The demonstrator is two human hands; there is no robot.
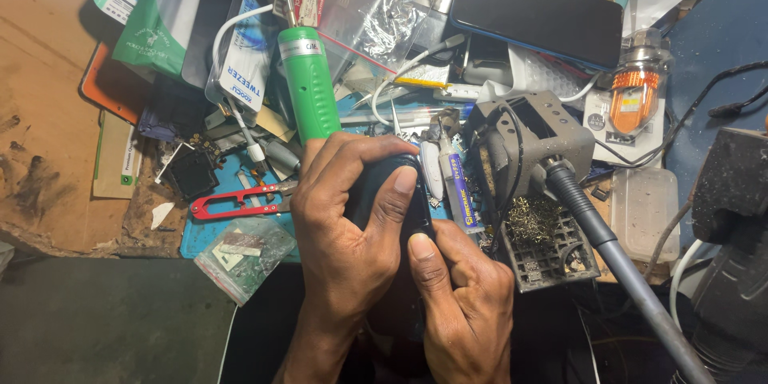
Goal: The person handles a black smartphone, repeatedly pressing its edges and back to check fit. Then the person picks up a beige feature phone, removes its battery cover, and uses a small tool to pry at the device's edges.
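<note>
My left hand [344, 224] wraps around a small dark phone-like device [382, 184], thumb lying across its face. My right hand [464, 296] grips the device's lower right edge, thumb pressed against its side. Most of the device is hidden under my fingers. Both hands sit at the front middle of a cluttered workbench, just above a blue mat [216, 236].
A green cylinder tool [310, 84] stands behind my left hand. Red snips [232, 202] lie to the left. A grey soldering iron stand [532, 140] with its iron [616, 264] sits right, over a brass wool tray [544, 236]. A black smartphone [536, 12] lies at the back, with plastic bags, cables and an orange lamp part [634, 96].
</note>
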